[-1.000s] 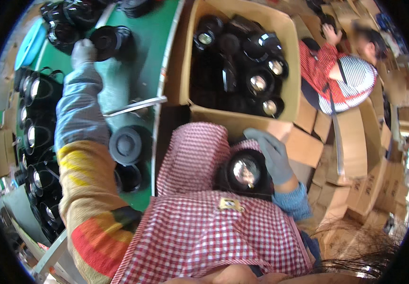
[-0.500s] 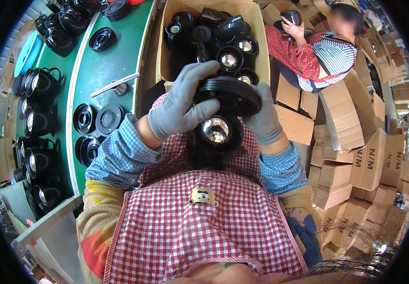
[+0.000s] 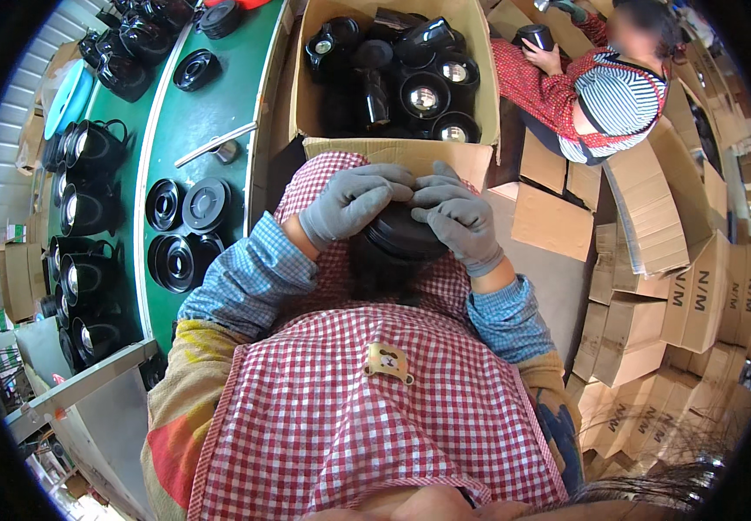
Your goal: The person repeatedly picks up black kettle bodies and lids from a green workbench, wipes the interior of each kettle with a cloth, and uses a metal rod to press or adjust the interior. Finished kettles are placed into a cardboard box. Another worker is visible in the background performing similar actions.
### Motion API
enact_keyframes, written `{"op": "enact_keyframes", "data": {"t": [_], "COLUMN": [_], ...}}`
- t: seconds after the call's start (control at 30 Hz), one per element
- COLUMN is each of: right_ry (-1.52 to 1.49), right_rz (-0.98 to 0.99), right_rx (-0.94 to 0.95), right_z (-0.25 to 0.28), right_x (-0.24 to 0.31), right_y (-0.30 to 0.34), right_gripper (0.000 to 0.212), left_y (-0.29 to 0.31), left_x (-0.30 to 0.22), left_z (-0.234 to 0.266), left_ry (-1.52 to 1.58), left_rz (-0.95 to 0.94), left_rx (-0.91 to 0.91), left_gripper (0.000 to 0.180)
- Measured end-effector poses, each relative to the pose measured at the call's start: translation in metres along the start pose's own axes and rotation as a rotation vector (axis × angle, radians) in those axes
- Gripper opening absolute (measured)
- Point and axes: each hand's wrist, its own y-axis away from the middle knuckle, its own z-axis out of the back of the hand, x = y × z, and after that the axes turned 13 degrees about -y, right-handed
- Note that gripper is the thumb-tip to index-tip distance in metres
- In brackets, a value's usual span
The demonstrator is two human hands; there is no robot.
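Observation:
On my lap stands a black pot (image 3: 382,276) with a round black ridged lid (image 3: 400,236) lying over its mouth, so the shiny inside is covered. My left hand (image 3: 351,205), in a grey glove, grips the lid's far left side with bent fingers. My right hand (image 3: 464,221), gloved alike, curls over its right side, fingers pressed close to the rim. Both hands partly hide the lid. Whether the lid sits fully down on the pot I cannot tell.
Ahead, an open cardboard box (image 3: 485,104) holds several black pots. On the left, a green table (image 3: 158,156) bears black pots, several black lids (image 3: 206,204) and a metal tool (image 3: 217,146). A co-worker (image 3: 623,100) at the right holds a dark pot; flattened cartons (image 3: 653,221) lie around.
The lid has come down from above the pot onto its mouth, covering the shiny inside. My hands have moved nearer each other over it. The co-worker has raised a gloved hand.

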Motion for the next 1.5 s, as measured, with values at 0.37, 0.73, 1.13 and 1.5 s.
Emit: {"op": "enact_keyframes", "data": {"t": [0.37, 0.73, 1.13, 1.5], "right_ry": [0.080, 0.039, 0.489, 0.645], "right_rz": [0.032, -0.037, -0.108, -0.037], "right_rx": [0.012, 0.027, 0.052, 0.576], "right_z": [-0.005, -0.004, -0.030, -0.063], "right_x": [-0.013, -0.031, 0.004, 0.036], "right_y": [-0.010, -0.004, 0.010, -0.026], "right_gripper": [0.012, 0.010, 0.057, 0.085], "left_y": [0.004, 0.016, 0.014, -0.055], "left_x": [0.017, 0.010, 0.024, 0.068], "left_z": [0.002, 0.000, 0.021, 0.009], "left_ry": [-0.096, -0.210, -0.237, -0.236], "left_rz": [-0.148, -0.107, 0.064, 0.620], "left_rx": [-0.043, -0.015, 0.187, 0.342], "left_gripper": [0.032, 0.033, 0.043, 0.044]}}
